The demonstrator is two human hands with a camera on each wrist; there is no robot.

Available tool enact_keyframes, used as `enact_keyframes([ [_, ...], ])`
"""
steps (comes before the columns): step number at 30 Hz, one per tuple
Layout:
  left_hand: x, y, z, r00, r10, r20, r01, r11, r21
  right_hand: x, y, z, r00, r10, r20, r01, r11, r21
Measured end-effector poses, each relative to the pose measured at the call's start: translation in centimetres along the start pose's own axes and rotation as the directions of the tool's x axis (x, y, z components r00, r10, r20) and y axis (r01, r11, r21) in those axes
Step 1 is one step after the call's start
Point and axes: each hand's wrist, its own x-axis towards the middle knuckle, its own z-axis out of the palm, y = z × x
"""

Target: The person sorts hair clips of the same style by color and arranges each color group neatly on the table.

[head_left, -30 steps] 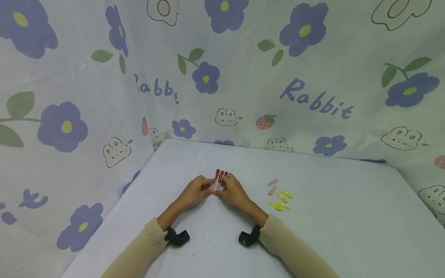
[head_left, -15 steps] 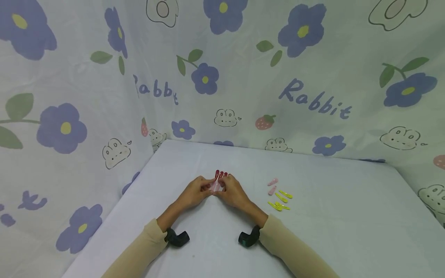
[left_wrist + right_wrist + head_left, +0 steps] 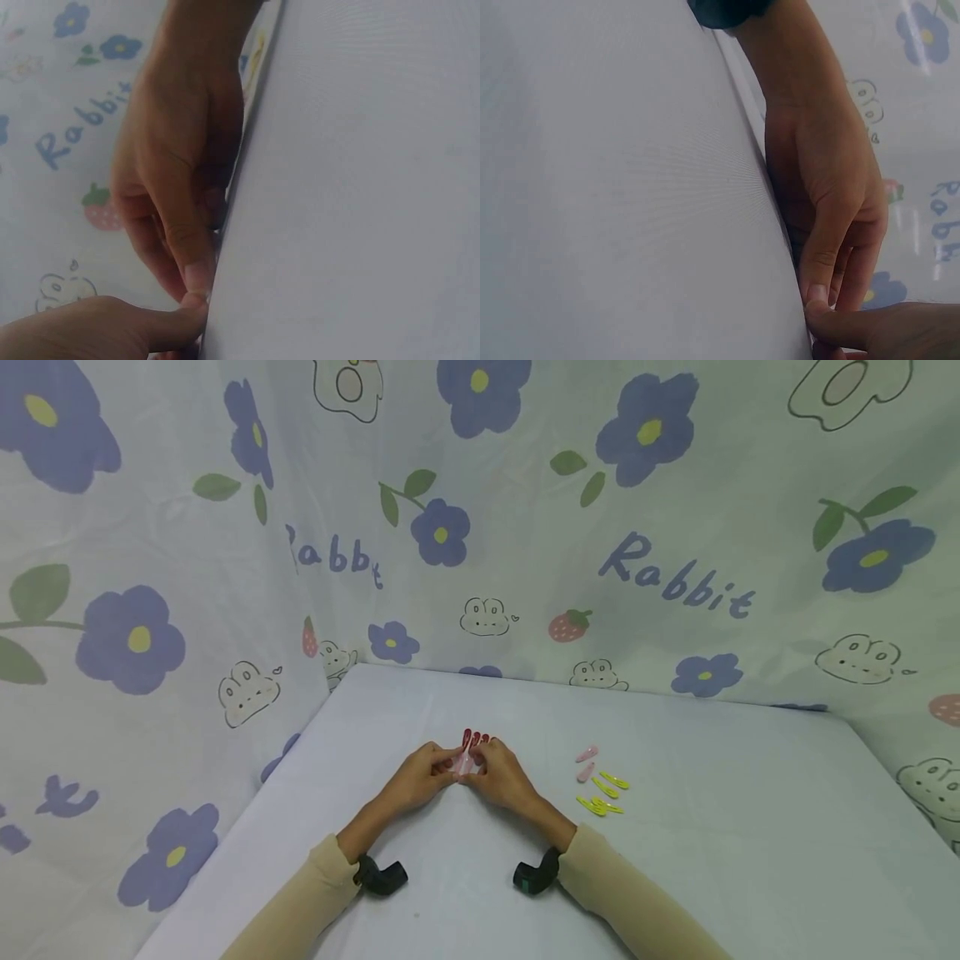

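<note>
Several pink snap hair clips (image 3: 465,765) lie side by side on the white table, partly covered by fingers. My left hand (image 3: 414,779) grips them from the left and my right hand (image 3: 504,775) from the right, with the thumbs meeting at the near end and the index fingers at the far end. Just beyond stands a row of red hair clips (image 3: 476,738), their lower parts hidden behind the fingers. In the left wrist view the thumb tips (image 3: 196,289) come together low over the table; the clips are mostly hidden there and in the right wrist view.
To the right of my right hand lie two loose pink hair clips (image 3: 587,763) and several yellow hair clips (image 3: 606,795). A printed cloth (image 3: 420,593) walls off the back and left of the white table (image 3: 712,827).
Both hands keep almost the same place around the pink hair clips. The head view has shifted very slightly; the loose clips have not moved.
</note>
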Motion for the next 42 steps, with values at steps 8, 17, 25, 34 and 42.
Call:
enact_keyframes([
  [8, -0.1, 0.0, -0.1, 0.999, -0.032, 0.007, 0.032, 0.999, 0.001, -0.2, 0.0, 0.0, 1.000, 0.001, 0.008, -0.001, 1.000, 0.007],
  [17, 0.3, 0.1, -0.5, 1.000, -0.001, 0.015, 0.001, 1.000, 0.024, 0.1, -0.7, -0.8, 0.999, 0.002, 0.035, -0.004, 0.999, 0.042],
  [25, 0.1, 0.1, -0.3, 1.000, -0.024, 0.006, 0.024, 1.000, -0.002, -0.5, -2.1, -4.3, 1.000, -0.001, 0.011, -0.001, 0.986, 0.169],
  [34, -0.7, -0.3, 0.8, 1.000, -0.030, -0.006, 0.030, 1.000, -0.008, -2.4, -0.8, -10.1, 0.994, 0.109, 0.001, -0.109, 0.992, 0.062],
  [42, -0.3, -0.6, 0.6, 1.000, -0.001, -0.025, 0.001, 1.000, -0.006, -3.8, 4.4, -14.3, 0.971, 0.233, -0.047, -0.236, 0.968, -0.082],
])
